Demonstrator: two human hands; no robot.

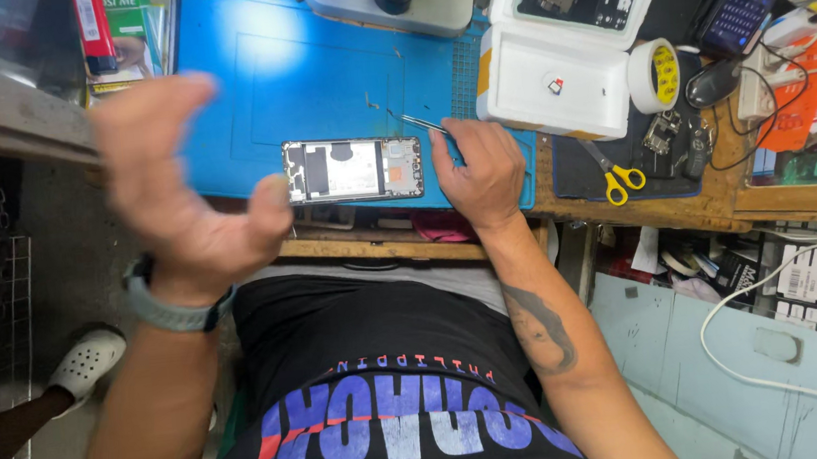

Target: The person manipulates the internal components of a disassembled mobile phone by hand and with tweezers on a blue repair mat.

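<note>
The right hand rests on the near edge of the blue silicone work mat, fingers curled round a pair of thin metal tweezers whose tips point up and to the left, away from the body. Just beside it, on its left, lies the opened smartphone with its back cover off, bare frame and inner boards facing up. The phone's long axis runs left to right, parallel to the front edge of the tabletop, and its right end almost touches the right hand's knuckles, so that hand is plainly the nearer of the two.

The left hand is raised in the air off the mat, to the left of the phone, open with fingers spread and holding nothing; it is blurred, so I can't say whether the thumb tip overlaps the phone's left end or merely hangs in front of it. A grey band sits on that wrist.

Farther out, beyond the right hand, stands a white foam box with its lid propped open, a roll of pale tape with a yellow core leaning against its side. Yellow-handled scissors lie on a dark mat to the right, near a black computer mouse. At the far edge of the blue mat is the grey base of a microscope stand.
</note>
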